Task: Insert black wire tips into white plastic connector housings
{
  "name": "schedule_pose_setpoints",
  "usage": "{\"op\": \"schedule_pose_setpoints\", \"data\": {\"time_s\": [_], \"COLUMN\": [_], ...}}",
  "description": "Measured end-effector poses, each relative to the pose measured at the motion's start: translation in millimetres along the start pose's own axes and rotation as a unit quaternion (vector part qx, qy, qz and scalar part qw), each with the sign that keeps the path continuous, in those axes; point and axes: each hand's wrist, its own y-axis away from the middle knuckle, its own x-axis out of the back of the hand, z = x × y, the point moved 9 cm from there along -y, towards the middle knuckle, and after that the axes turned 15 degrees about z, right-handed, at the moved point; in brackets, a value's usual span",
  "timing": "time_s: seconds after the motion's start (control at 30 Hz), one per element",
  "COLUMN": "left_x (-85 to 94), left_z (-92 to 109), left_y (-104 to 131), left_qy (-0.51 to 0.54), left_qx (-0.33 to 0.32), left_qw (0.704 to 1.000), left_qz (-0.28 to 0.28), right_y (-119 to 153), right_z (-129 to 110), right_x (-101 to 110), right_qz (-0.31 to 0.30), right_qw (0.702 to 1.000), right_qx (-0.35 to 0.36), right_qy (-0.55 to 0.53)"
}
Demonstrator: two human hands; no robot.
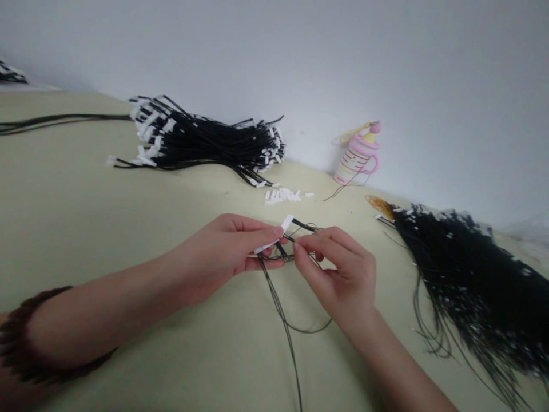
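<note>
My left hand [227,252] pinches a small white connector [274,236] with thin black wires [283,312] running from it down toward me. My right hand [338,272] pinches the ends of those black wires right beside the connector, fingertips almost touching the left hand's. Both hands hover just above the pale green tabletop [86,229] at the centre of the view.
A bundle of finished black wires with white connectors [201,140] lies at the back left. Loose white connectors [283,195] sit behind my hands. A large pile of black wires [472,274] lies at the right. A pink bottle [358,154] stands by the wall.
</note>
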Motion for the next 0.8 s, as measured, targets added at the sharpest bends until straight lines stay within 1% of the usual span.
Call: {"op": "schedule_pose_setpoints", "data": {"time_s": [0.13, 0.23, 0.37, 0.47, 0.57, 0.73, 0.8], "left_x": [0.3, -0.6, -1.4, -4.5, -5.6, -9.8, -9.1], "left_z": [-1.1, -0.1, 0.6, 0.0, -2.4, -4.9, -6.2], "left_y": [-1.5, -1.2, 0.4, 2.6, 3.7, 6.0, 6.7], "left_qy": [0.002, 0.001, 0.003, -0.004, -0.018, -0.001, -0.003], "left_qx": [-0.005, -0.01, -0.011, -0.01, -0.013, -0.051, -0.061], "left_qw": [1.0, 1.0, 1.0, 1.0, 1.0, 0.999, 0.998], "left_qz": [0.009, 0.012, 0.018, 0.01, 0.014, -0.006, -0.003], "right_y": [4.6, 7.7, 10.3, 11.9, 13.5, 16.6, 18.0], "right_z": [-3.5, -5.1, -13.2, -19.3, -22.6, -22.7, -21.7], "right_x": [-1.7, -3.0, -6.1, -7.9, -8.9, -8.8, -8.2], "right_qz": [-0.011, -0.015, -0.021, -0.024, -0.025, -0.022, -0.017], "right_qw": [0.999, 0.996, 0.979, 0.966, 0.961, 0.967, 0.97], "right_qx": [0.043, 0.076, 0.159, 0.205, 0.222, 0.21, 0.207], "right_qy": [0.013, 0.048, 0.127, 0.156, 0.165, 0.14, 0.128]}}
